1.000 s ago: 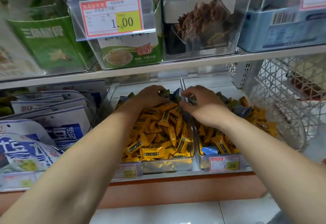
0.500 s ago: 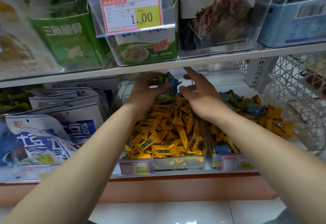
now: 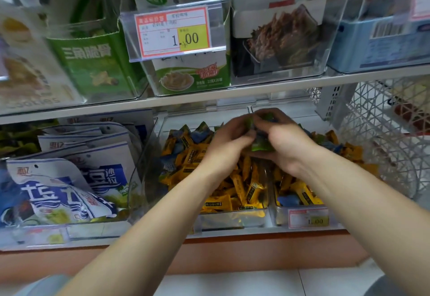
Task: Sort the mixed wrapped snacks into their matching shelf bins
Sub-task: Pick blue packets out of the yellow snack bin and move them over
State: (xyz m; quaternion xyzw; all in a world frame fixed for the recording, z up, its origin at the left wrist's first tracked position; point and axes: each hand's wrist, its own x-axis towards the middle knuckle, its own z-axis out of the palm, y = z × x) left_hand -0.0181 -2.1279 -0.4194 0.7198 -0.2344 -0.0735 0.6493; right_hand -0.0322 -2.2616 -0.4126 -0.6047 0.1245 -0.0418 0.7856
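Head view: compared with a second ago, when both hands were spread low over the back of the heap, the left hand (image 3: 229, 143) and right hand (image 3: 287, 148) are now seen drawn together and lifted clear of the pile, above the divide between two clear bins. A small clutch of green and blue wrapped snacks (image 3: 261, 146) is clamped between them, with the fingers of both hands curled round it. From this it is judged that the odd-coloured pieces have been gathered out of the yellow snacks (image 3: 237, 186) and that picking is finished for this handful. Carrying it to a matching bin is not yet done. Which bin that is cannot be told: the left bin (image 3: 223, 220) is filled mostly with yellow, while the right bin (image 3: 280, 216) holds yellow, blue and green mixed. Stray blue and green pieces (image 3: 201, 131) are left at the back of the left bin, so the sort is judged far from complete.

The pieces held cannot be counted, since most of the clutch is covered by fingers and smeared by motion. The back of both bins is hidden behind the hands. Print on the wrappers is too small to be read, and the wire basket (image 3: 381, 146) at the right is cut off by the frame edge
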